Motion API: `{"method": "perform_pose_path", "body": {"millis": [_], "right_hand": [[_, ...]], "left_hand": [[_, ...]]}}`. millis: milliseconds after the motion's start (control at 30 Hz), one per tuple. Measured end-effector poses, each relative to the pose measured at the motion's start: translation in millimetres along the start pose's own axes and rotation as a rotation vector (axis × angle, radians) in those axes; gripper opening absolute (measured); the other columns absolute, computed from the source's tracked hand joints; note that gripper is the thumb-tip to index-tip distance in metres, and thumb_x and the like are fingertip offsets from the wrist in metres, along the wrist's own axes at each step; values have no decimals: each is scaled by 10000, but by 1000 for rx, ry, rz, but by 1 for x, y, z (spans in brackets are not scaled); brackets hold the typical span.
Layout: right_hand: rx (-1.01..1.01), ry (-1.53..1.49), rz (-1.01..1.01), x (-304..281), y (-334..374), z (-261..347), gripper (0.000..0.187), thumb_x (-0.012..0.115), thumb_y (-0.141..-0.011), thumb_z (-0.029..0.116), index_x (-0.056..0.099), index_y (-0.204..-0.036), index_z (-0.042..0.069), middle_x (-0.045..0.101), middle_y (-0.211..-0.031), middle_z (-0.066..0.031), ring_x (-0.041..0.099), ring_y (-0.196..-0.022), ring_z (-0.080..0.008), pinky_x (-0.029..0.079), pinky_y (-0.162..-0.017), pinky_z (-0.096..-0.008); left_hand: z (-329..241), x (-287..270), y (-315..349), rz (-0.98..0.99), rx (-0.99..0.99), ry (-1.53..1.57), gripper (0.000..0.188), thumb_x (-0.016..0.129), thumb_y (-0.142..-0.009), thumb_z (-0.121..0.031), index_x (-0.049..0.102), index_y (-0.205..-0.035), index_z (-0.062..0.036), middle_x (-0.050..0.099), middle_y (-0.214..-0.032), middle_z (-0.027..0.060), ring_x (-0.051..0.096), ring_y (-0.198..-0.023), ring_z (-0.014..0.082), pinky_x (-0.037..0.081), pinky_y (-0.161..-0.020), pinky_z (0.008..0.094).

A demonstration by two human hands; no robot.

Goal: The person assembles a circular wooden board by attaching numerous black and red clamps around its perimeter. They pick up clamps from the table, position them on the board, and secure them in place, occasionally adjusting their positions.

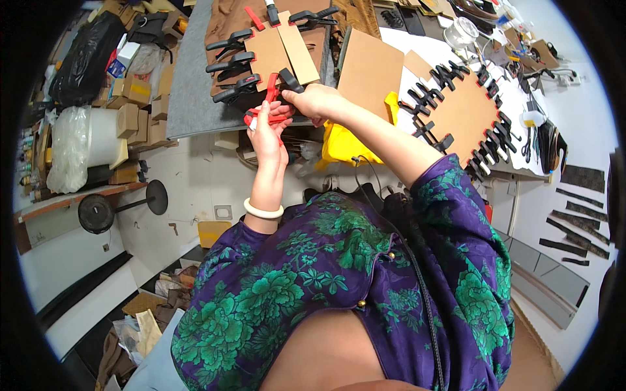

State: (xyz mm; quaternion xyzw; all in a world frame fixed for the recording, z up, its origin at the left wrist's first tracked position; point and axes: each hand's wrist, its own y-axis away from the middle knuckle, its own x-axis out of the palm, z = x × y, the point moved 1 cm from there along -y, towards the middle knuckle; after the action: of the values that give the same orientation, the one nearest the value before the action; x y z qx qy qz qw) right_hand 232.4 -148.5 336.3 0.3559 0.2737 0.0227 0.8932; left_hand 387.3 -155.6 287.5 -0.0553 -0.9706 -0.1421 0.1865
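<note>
Brown cardboard (266, 53) with a narrower cardboard strip (298, 53) on top lies over brown material at the table's near edge. Black spring clamps (233, 64) grip its left side, and another black clamp (313, 17) sits at the far right corner. My left hand (266, 133), palm up below the near edge, is closed around red clamps (277, 119). Beside it my right hand (314, 101) grips a black-handled spring clamp (291, 81) at the cardboard's near edge. That clamp's jaws are partly hidden by the hands and red parts.
A second cardboard panel (456, 117) ringed by several clamps lies on the white surface at right. Between the two stands a plain cardboard sheet (372, 68), with a yellow bag (349, 144) hanging below. Boxes (134, 91) crowd the left, above a black-based stand (96, 214).
</note>
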Motion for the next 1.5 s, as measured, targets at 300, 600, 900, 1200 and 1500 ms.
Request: {"method": "perform_pose_path", "body": {"millis": [300, 600, 900, 1200, 1500], "right_hand": [[-213, -122, -60, 37, 78, -157, 651, 614, -879, 627, 697, -1088, 16, 702, -871, -213, 687, -873, -347, 526, -826, -412], [459, -233, -662, 51, 209, -488, 513, 691, -884, 435, 682, -1091, -34, 712, -967, -244, 679, -992, -405, 525, -902, -456], [539, -87, -763, 28, 158, -576, 337, 643, -807, 287, 735, -906, -22, 703, -917, -273, 686, -917, -437, 547, -874, -503], [543, -165, -715, 16, 131, -569, 342, 676, -810, 302, 739, -938, -8, 712, -947, -261, 697, -936, -419, 554, -878, -491], [532, -262, -633, 4, 147, -555, 422, 699, -770, 396, 716, -937, 8, 721, -946, -213, 700, -967, -376, 550, -887, -457]], "left_hand": [[4, -7, -10, -11, -8, -126, 483, 517, -1016, -417, 615, -1115, 45, 718, -934, 176, 710, -885, 289, 554, -766, 362], [50, 2, 41, 69, -115, -148, 376, 502, -1009, -377, 655, -1007, -33, 721, -889, 131, 682, -907, 284, 492, -832, 388], [80, 97, 99, 287, -170, -141, 308, 529, -1017, -307, 658, -989, -28, 709, -891, 115, 688, -896, 268, 546, -801, 352], [106, 116, 128, 240, -215, -119, 281, 563, -998, -296, 651, -992, -29, 697, -881, 114, 669, -913, 279, 505, -829, 363], [114, 137, 151, 207, -267, -159, 212, 601, -975, -251, 643, -971, -44, 678, -892, 77, 664, -898, 246, 515, -863, 369]]}}
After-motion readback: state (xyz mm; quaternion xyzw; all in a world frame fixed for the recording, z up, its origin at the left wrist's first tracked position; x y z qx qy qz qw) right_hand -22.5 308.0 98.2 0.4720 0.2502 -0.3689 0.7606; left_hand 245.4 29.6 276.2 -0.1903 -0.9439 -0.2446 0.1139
